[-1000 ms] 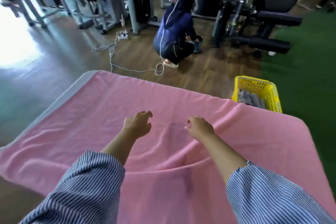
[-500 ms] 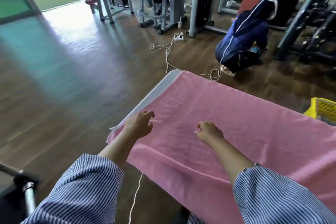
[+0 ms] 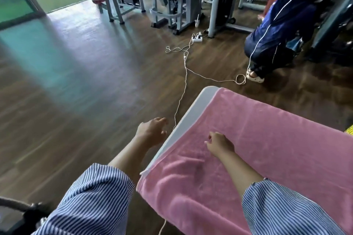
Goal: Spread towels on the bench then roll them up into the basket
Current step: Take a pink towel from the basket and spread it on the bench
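Observation:
A pink towel [image 3: 267,145] lies spread flat over the grey bench [image 3: 191,118], hanging over its near side. My left hand [image 3: 150,132] hovers with loosely curled fingers just past the bench's left end, above the floor, holding nothing. My right hand [image 3: 219,143] is over the towel near its left edge, fingers loosely curled, nothing in them. A corner of the yellow basket [image 3: 349,131] shows at the right edge.
A white cable [image 3: 183,74] runs across the wooden floor from a power strip [image 3: 197,38] to the bench's left end. A crouching person in a dark blue jacket [image 3: 277,30] is beyond the bench. Gym machines [image 3: 172,0] line the back.
The view swung left, so the basket slid almost out of frame. Both hands moved toward the towel's left end; the left hand is now off the towel, beyond the bench end.

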